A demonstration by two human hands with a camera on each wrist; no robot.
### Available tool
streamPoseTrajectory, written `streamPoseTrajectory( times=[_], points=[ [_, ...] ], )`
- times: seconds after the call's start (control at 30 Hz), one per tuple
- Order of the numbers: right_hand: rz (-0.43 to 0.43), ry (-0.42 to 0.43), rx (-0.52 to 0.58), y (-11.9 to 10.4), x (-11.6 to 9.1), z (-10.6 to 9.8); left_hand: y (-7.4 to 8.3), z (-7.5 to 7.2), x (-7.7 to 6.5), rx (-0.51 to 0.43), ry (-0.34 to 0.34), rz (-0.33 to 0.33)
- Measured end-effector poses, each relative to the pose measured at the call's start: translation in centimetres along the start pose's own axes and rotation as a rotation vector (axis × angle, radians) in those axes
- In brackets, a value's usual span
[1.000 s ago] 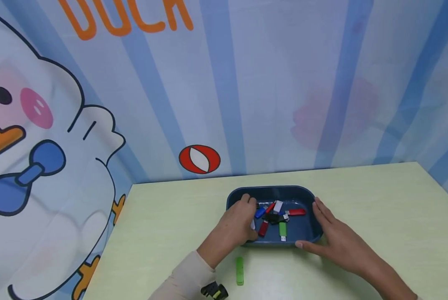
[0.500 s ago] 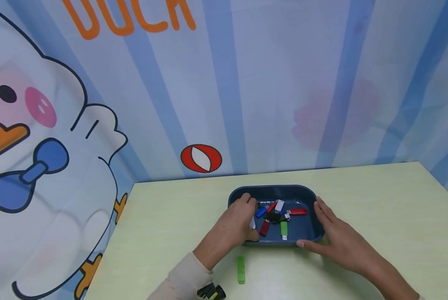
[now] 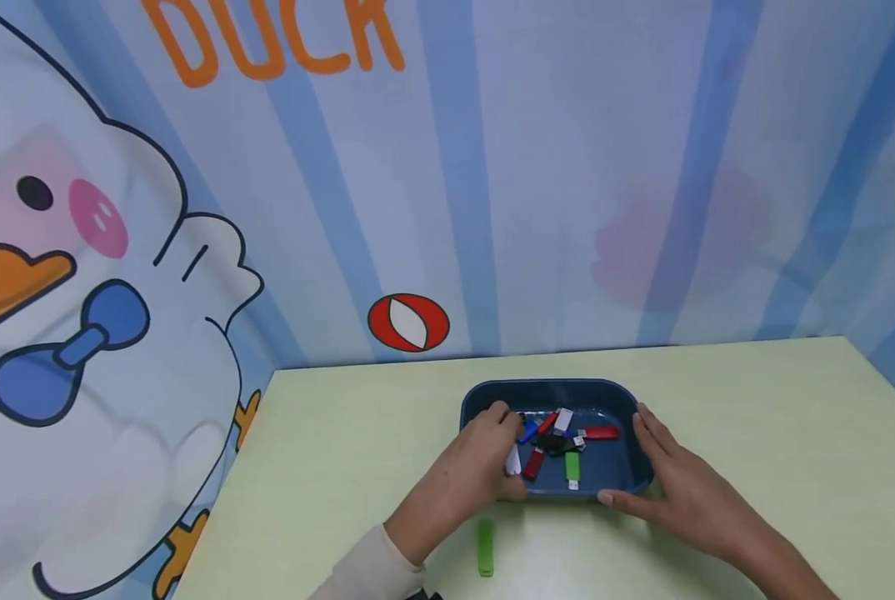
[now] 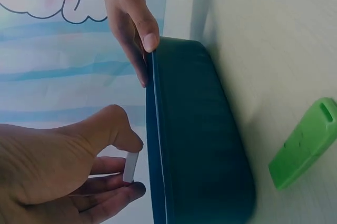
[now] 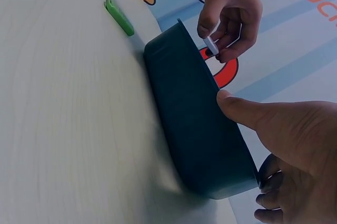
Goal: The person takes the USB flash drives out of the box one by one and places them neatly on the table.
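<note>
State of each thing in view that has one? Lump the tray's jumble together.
Tray: upright on the table, open-topped
White piece: pinched, at tray's left end
Left-hand grip: pinches white piece
Right-hand grip: holds tray's right end
Loose green piece: lying on table, outside tray
Green USB stick: in tray, connector bare
Jumbled sticks: lying in tray, some overlapping; capped or bare mostly unclear

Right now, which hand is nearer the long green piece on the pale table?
Left. The left hand is just beyond the long green piece, at the left end of the dark blue rounded tray. The right hand is farther, at its right end.
</note>
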State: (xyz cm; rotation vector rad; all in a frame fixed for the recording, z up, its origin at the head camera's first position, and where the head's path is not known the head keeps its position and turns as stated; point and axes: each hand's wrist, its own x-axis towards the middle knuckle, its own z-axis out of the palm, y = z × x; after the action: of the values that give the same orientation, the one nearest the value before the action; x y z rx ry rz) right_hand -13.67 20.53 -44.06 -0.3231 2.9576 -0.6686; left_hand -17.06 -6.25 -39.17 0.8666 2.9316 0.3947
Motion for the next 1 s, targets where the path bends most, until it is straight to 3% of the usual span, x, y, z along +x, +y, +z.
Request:
streamPoseTrajectory(
  times=[0.23, 1.0],
  points=[
    [-0.028, 0.024, -0.04, 0.0, 0.3, -0.1, 0.4, -0.1, -0.2, -0.02, 0.036, 0.024],
    [-0.011, -0.003, -0.034, -0.2, -0.2, 0.1, 0.4, 0.3, -1.5, -0.06, -0.026, 0.053]
  ],
)
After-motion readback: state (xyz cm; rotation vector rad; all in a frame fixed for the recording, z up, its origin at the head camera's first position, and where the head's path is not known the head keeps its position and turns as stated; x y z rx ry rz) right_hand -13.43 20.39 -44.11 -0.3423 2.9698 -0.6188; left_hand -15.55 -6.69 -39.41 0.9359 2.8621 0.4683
